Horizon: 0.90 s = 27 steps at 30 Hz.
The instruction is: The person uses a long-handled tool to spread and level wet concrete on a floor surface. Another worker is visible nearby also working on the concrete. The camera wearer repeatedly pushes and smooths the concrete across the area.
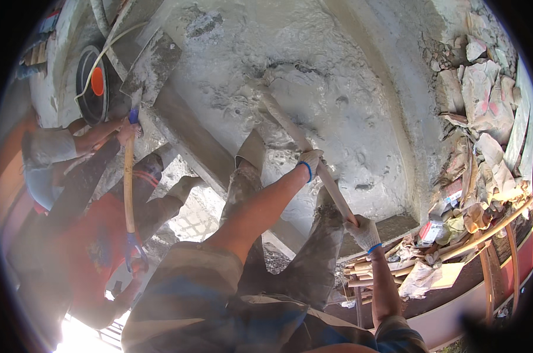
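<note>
A long wooden tool handle (332,187), caked with grey mix toward its far end, slants away from me into the wet concrete (349,112). My left hand (310,163), in a pale work glove with a blue cuff, wraps around the middle of the handle. Nearer to me, my right hand (363,232), gloved the same way, closes round its near end. The concrete hides the tool's head, so its kind cannot be told. Wet mix spreads in front of both hands, lumpy and pitted.
At left, a co-worker grips a shovel (129,182), its blade caked with cement. A board (190,141) edges the mix beside my legs. Behind the shovel stands a black bucket (85,82) with an orange object. Torn bags (484,94), rubble and wood scraps (396,267) lie right.
</note>
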Each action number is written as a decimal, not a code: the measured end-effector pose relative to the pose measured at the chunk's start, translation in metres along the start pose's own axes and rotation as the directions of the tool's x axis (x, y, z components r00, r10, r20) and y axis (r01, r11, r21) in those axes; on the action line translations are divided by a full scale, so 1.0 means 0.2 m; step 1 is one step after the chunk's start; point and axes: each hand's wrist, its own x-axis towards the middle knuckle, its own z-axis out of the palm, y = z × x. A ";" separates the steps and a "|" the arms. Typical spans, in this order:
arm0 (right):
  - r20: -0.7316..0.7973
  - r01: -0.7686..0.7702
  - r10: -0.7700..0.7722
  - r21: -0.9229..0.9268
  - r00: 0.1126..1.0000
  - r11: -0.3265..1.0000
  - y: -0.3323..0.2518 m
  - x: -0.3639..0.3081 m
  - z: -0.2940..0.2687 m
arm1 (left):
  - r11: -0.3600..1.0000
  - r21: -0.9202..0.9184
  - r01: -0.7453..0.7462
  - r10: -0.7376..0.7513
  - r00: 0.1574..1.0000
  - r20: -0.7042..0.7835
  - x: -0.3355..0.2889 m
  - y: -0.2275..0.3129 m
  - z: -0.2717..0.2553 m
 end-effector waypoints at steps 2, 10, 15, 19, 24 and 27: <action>-0.080 0.059 -0.070 -0.132 0.994 0.990 -0.19 0.10 0.12 | 0.996 0.013 -0.090 0.090 0.996 0.006 0.02 0.30 -0.08; -0.016 0.135 -0.135 0.105 0.991 0.985 -1.09 0.79 0.67 | 0.823 0.317 -0.472 0.488 0.872 0.030 -0.01 1.61 -0.39; -0.093 0.436 -0.427 0.124 0.900 0.892 -1.76 1.13 0.93 | 0.625 0.443 -0.643 0.737 0.673 -0.065 -0.18 2.41 -0.49; -0.070 0.409 -0.403 0.211 0.912 0.888 -2.20 1.34 1.08 | 0.560 0.574 -0.598 0.785 0.605 -0.135 -0.30 2.58 -0.50; -0.003 0.289 -0.340 0.533 0.940 0.795 -2.52 1.52 1.00 | 0.225 0.862 -0.453 0.850 0.525 0.054 -0.39 2.52 -0.36; -0.049 0.319 -0.335 0.459 0.941 0.829 -2.45 1.43 0.97 | 0.230 0.918 -0.321 0.824 0.566 -0.009 -0.35 2.46 -0.33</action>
